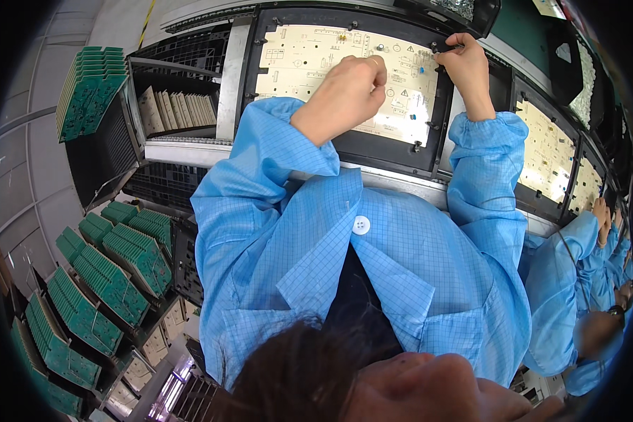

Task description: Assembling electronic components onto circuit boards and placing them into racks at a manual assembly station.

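Observation:
A cream-coloured circuit board (293,50) lies in a black carrier frame (250,59) in front of me, with a few small blue and yellow components standing on it. My left hand (348,93) is over the middle of the board, its fingers curled together; whatever lies between the fingertips is hidden. At the board's upper right corner, the thumb and index finger of my right hand (465,65) are pinched together beside the carrier's edge. Too little shows there to tell what, if anything, they grip. Small black clips (418,145) sit around the rim of the carrier.
More boards in carriers (546,148) continue along the line to the right, where co-workers in blue coats (563,281) work. A black bin (190,131) with upright cream boards is on the left. Racks of green circuit boards (84,309) stand lower left. Dark trays of parts (464,8) border the far side.

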Action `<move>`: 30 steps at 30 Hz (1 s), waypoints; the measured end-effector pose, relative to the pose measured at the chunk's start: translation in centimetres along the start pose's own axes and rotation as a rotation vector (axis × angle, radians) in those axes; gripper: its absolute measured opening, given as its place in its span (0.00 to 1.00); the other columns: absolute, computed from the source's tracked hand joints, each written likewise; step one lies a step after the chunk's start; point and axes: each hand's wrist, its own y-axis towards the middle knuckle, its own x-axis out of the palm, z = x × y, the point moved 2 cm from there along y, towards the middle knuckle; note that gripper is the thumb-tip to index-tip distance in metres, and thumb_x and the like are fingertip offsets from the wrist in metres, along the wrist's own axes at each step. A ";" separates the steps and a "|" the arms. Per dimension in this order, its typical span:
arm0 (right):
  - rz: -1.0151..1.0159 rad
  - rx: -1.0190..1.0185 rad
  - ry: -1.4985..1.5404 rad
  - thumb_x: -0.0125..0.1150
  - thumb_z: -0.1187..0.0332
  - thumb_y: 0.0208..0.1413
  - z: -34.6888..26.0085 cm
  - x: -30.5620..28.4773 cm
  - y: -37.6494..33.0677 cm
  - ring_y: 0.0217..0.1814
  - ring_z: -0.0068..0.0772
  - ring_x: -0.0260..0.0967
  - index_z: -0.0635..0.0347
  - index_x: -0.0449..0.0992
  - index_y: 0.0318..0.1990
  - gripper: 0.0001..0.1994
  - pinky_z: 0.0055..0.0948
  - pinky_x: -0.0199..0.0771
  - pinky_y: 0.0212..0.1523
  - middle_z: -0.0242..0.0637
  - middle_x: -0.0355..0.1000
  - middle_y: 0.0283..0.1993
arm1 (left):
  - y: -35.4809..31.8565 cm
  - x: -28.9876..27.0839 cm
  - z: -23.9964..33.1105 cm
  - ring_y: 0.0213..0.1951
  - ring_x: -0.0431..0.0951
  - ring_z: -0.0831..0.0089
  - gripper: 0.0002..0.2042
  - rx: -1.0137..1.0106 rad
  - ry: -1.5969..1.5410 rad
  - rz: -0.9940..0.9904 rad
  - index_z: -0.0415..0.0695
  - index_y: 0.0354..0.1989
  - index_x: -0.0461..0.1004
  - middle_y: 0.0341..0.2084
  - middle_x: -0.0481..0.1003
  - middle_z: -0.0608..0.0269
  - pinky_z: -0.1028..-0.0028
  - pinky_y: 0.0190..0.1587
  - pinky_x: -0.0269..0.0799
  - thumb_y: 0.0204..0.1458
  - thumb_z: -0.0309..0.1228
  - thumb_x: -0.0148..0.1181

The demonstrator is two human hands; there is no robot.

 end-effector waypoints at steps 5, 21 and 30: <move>0.046 -0.040 -0.095 0.61 0.70 0.43 -1.5 0.1 -1.1 0.41 0.43 0.77 0.54 0.76 0.42 0.15 0.38 0.74 0.42 0.39 0.79 0.34 | -1.1 -1.3 -0.3 0.32 0.80 0.56 0.06 -0.123 -0.173 0.054 0.34 0.33 0.77 0.26 0.78 0.48 0.64 0.38 0.75 0.50 0.23 0.59; -0.089 -0.649 -0.023 0.65 0.77 0.45 -2.2 2.2 -10.8 0.41 0.49 0.69 0.63 0.75 0.34 0.08 0.36 0.71 0.43 0.42 0.74 0.35 | -0.8 2.0 -0.1 0.31 0.82 0.67 0.07 -0.132 -0.087 0.092 0.34 0.37 0.78 0.28 0.81 0.52 0.73 0.36 0.77 0.52 0.23 0.59; 0.254 -0.150 0.508 0.56 0.76 0.62 2.5 -1.3 -9.5 0.35 0.15 0.66 0.64 0.75 0.43 0.05 0.16 0.66 0.35 0.28 0.72 0.33 | 1.4 6.5 1.0 0.33 0.79 0.54 0.06 0.083 0.014 0.077 0.35 0.34 0.78 0.28 0.78 0.47 0.63 0.39 0.76 0.50 0.23 0.59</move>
